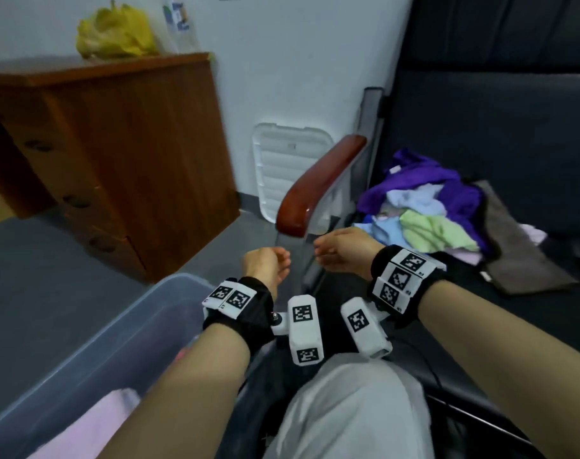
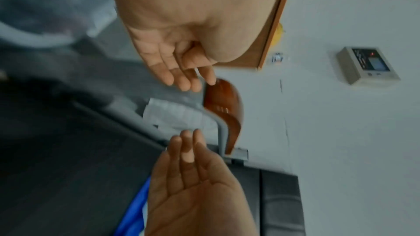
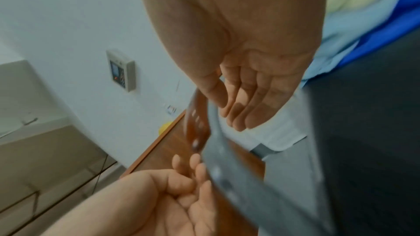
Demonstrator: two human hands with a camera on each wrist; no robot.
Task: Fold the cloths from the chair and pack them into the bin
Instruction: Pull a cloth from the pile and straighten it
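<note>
left of the wooden armrest (image 1: 318, 183) sits the clear bin (image 1: 93, 342), a pink cloth (image 1: 93, 422) already in it. just before the armrest the left hand (image 1: 265, 265) and right hand (image 1: 343, 248) hang empty, fingers loosely relaxed. right of the armrest, the cloths (image 1: 427, 207) lie heaped on the chair seat (image 1: 480, 127): likely soft, light, limp; best pinched at two corners.

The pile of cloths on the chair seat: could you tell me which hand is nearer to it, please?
Right. The right hand hangs empty just left of the pile of cloths, beside the wooden armrest. The left hand is further left, by the bin.
</note>
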